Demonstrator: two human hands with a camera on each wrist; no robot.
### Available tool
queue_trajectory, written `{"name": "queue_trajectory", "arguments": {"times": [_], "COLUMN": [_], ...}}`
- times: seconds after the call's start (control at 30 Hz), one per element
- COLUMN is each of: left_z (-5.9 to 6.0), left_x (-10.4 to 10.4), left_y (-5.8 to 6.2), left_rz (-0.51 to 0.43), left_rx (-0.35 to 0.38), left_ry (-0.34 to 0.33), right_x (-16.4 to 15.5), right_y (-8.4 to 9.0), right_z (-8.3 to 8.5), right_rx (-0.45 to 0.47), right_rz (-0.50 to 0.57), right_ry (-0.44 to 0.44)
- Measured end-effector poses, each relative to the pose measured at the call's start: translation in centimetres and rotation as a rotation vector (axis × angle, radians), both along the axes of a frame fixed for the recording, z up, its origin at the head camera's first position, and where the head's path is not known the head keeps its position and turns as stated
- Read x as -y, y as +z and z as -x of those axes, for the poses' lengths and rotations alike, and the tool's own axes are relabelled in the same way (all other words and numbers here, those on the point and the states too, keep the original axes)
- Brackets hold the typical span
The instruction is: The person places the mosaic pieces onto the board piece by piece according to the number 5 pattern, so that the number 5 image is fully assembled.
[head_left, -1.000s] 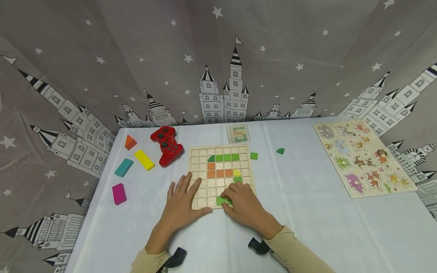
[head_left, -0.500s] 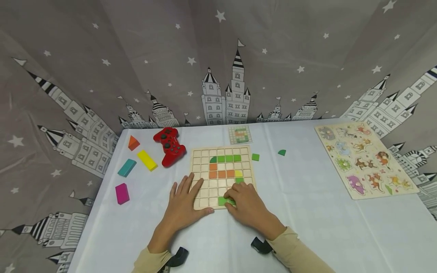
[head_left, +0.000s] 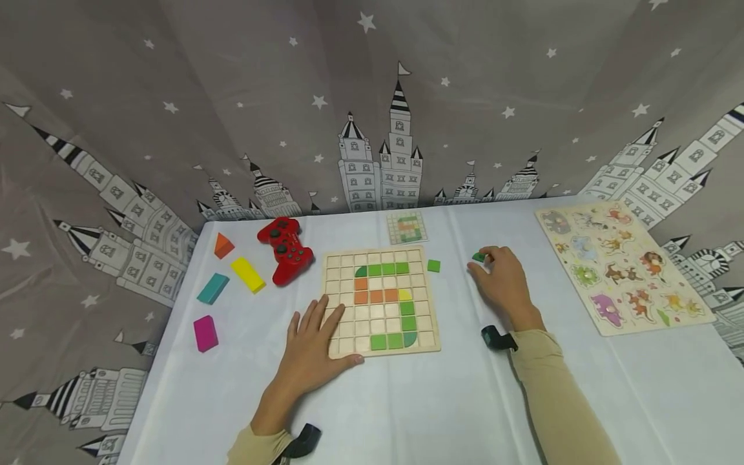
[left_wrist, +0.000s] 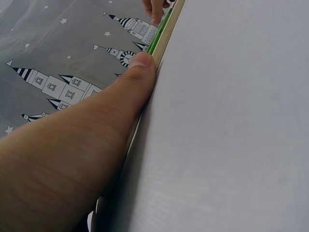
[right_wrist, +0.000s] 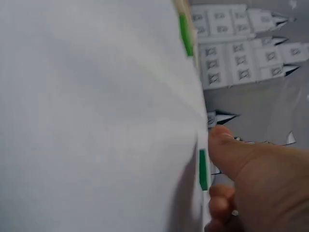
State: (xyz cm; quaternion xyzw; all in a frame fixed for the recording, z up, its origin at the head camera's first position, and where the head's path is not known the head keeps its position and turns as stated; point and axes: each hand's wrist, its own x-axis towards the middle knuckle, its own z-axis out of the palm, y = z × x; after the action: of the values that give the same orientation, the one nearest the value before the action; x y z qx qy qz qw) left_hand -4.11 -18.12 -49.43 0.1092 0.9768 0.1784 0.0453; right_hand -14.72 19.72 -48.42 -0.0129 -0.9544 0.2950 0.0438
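Right of the grid board [head_left: 380,300], on the desk [head_left: 465,400], right hand [head_left: 502,284] pinches a dark green quarter-round piece [head_left: 478,257] at its fingertips, grip narrow around it. Left hand [head_left: 310,349] lies flat, fingers straight, pressing the board's left edge. Green square [head_left: 433,265] sits between board and piece.

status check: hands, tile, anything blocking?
Left hand flat on grid board. Right hand pinching green quarter-round tile on the cloth. Loose green square lies between tile and board.
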Motion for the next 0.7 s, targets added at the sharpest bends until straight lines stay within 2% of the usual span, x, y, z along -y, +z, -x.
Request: {"name": "queue_trajectory", "arguments": {"times": [0.1,0.23,0.43,0.57,0.7], "left_z": [0.0,0.1,0.0,-0.1,-0.1], "left_x": [0.0,0.0,0.0,0.1,0.1], "left_y": [0.0,-0.1,-0.1,-0.2,-0.1], "left_rz": [0.0,-0.014,-0.009,-0.012,-0.015], "left_rx": [0.0,-0.01,-0.007,-0.01,-0.009], "left_ry": [0.005,-0.002,0.005,0.009,0.006], "right_x": [-1.3,-1.5,-1.7,-1.9,-1.9], "right_y": [-0.4,-0.6,-0.8,-1.0,-1.4], "right_z": [1.6,2.3,1.3,0.6,0.5], "right_rx": [0.065,0.111,0.08,0.038,-0.022], "right_rz": [-0.022,-0.047,0.029,0.086,0.09], "right_ry": [-0.061,-0.1,-0.079,-0.096,-0.099]}}
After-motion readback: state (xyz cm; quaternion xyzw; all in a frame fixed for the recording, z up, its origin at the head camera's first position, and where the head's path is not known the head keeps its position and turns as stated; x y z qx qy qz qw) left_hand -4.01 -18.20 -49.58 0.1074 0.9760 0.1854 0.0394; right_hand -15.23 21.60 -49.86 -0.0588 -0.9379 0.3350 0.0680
